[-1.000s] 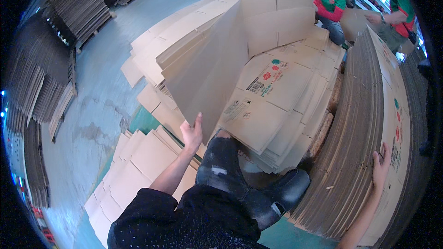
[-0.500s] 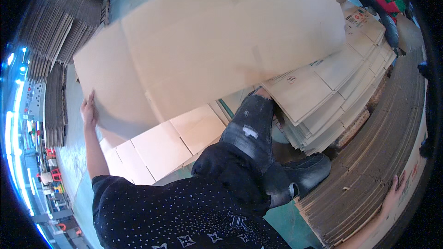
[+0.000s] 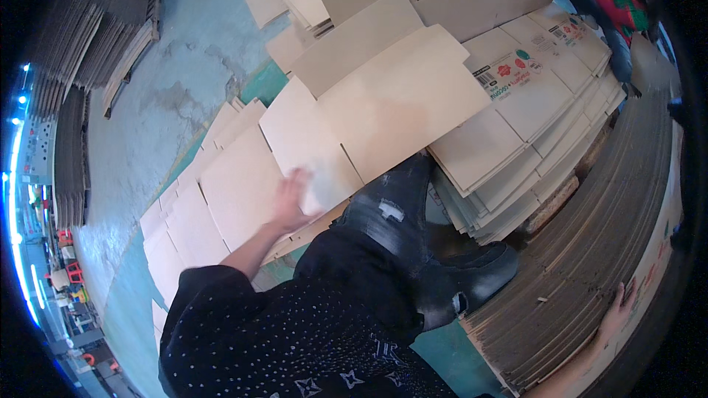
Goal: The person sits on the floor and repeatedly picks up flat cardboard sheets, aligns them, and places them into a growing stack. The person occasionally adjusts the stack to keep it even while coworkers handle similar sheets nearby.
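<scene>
Now, by label:

Left hand: one left hand (image 3: 293, 195), blurred, lies flat on the top cardboard sheet (image 3: 383, 114); the fingers look spread and loose rather than curled round an edge, though the blur keeps this from being certain.

Right hand: one right hand (image 3: 618, 315) presses on the outer face of the upright stack (image 3: 590, 250) at the lower right; fingers stretched out flat on the board, grasping nothing.

Top cardboard sheet: one large, pale, flattened box with slit flaps, lying tilted across the person's raised knee (image 3: 391, 210) and over the floor pile (image 3: 214, 199).

Floor pile: plain flattened boxes fanned out on the green floor (image 3: 177, 96) to the person's left; at least six overlapping edges show, exact count unclear.

Printed pile: one heap of flattened boxes (image 3: 531, 81) with red and green print, just right of the top sheet, fanned at its edges.

Upright stack: one dense row of cardboard sheets standing on edge, too many to count.

Shoe: one black shoe (image 3: 472, 280) between the printed pile and the upright stack.

Other person: one, in red and green clothes (image 3: 616, 0), at the top right corner.

Far stacks: dark cardboard piles (image 3: 96, 37) at the upper left, well apart.
</scene>
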Motion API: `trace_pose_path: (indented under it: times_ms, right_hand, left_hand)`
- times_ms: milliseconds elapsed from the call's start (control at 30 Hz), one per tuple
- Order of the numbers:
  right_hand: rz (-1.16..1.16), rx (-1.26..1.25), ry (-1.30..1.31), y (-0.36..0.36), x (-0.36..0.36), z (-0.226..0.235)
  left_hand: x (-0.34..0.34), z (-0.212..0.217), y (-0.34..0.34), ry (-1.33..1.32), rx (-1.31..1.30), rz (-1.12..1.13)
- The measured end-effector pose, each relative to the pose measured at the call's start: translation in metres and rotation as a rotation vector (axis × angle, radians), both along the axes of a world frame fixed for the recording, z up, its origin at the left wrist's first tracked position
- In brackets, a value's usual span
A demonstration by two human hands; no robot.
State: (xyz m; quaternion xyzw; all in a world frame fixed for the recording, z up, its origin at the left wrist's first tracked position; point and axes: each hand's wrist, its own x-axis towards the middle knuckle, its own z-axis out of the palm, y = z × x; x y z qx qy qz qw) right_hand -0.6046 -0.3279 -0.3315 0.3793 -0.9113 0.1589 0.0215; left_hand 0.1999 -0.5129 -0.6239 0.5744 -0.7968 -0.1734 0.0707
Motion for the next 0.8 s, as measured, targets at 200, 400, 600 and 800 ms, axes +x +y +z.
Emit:
trace_pose_path:
  times_ms: [200,400,600,800]
  right_hand:
    - [-0.011,-0.083,-0.064,-0.006,0.009,-0.002]
    - [-0.018,-0.104,-0.083,-0.009,0.024,0.004]
    - [0.012,-0.113,-0.094,-0.01,0.03,0.008]
    - [-0.018,-0.234,-0.151,-0.011,0.032,0.0]
  left_hand:
    - [-0.064,0.008,-0.048,-0.28,0.288,0.141]
    - [-0.076,-0.025,-0.032,-0.223,0.209,0.243]
    - [-0.088,-0.052,-0.018,-0.259,0.127,0.504]
    - [0.027,-0.023,0.016,-0.412,0.332,0.835]
